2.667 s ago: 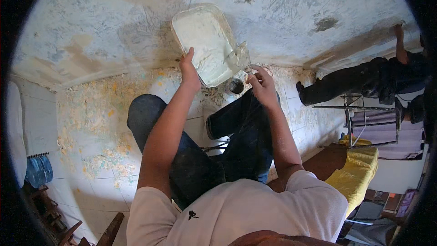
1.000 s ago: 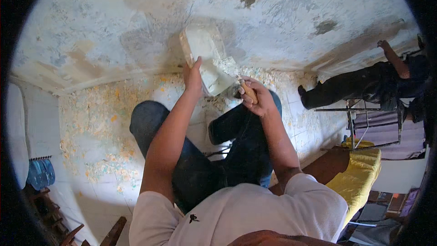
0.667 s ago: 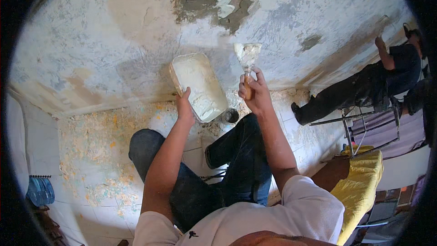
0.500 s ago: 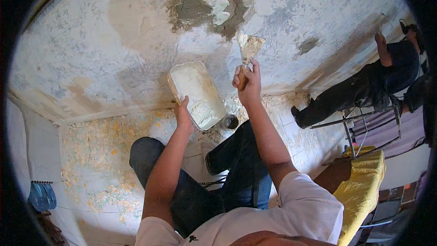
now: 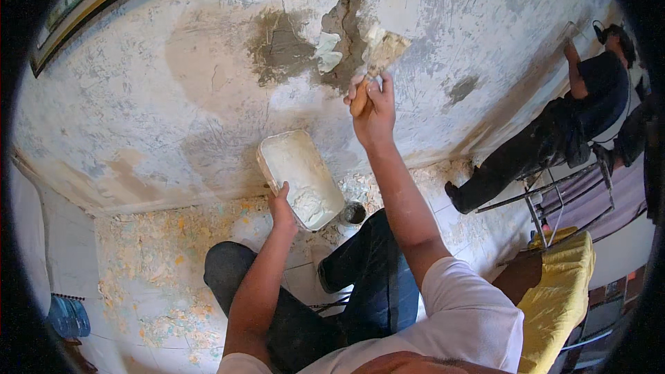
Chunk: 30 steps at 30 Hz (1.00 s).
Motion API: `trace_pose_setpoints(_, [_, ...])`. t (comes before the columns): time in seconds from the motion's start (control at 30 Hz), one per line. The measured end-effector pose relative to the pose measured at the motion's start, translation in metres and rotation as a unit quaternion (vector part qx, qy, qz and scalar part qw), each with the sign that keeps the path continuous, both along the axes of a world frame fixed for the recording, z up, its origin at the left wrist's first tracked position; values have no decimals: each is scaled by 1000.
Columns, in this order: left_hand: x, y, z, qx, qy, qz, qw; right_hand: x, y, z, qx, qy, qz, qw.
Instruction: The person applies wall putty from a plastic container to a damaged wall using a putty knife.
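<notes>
My left hand (image 5: 282, 211) is closed on the near left rim of a shallow pale tray (image 5: 287, 159) of white paste. My right hand (image 5: 373, 107) grips the wooden handle of a putty knife, its paste-coated blade (image 5: 389, 48) raised against or just before the scuffed wall (image 5: 215, 118); contact is unclear. Just left of the blade is a cracked grey patch (image 5: 346, 14) with a white dab (image 5: 327, 52) on it. A small dark container (image 5: 355, 213) stands on the debris-strewn floor beside the tray.
Another person (image 5: 593, 86) in dark clothes is at the right on a metal stand (image 5: 533, 204), an arm at the wall. Yellow cloth (image 5: 561, 291) lies at lower right. A frame (image 5: 107, 0) hangs at top left; blue bottles (image 5: 69, 317) are at left. My bent legs are below.
My right hand has lifted the loaded knife from the tray up to the wall patch. The view has tilted up, so the tray appears lower and the frame at top left shows.
</notes>
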State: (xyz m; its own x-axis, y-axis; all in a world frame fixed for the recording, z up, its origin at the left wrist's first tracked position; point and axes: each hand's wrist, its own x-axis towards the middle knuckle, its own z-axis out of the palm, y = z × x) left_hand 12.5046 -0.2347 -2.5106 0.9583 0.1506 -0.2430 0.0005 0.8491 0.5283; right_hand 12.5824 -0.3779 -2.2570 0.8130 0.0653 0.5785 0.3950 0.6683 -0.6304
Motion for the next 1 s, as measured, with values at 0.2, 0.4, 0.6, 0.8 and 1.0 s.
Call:
trace_pose_setpoints(0.2, [6, -7, -4, 40, -1, 2, 999, 55, -31, 40, -204, -175, -194, 943])
trace_pose_setpoints(0.4, [2, -5, -2, 11, 0, -33, 999, 70, -49, 98, -433, -389, -434, 688])
trace_pose_setpoints(0.6, [10, -1, -5, -102, 13, -55, 993, 103, -64, 132, -472, -509, -472, 544])
trace_pose_setpoints(0.8, [11, -8, -4, -67, 6, -42, 997, 111, -67, 134, -534, -479, -506, 478])
trace_pose_setpoints(1.0, [13, -11, -1, -26, 24, -29, 999, 104, -61, 135, -554, -443, -547, 445])
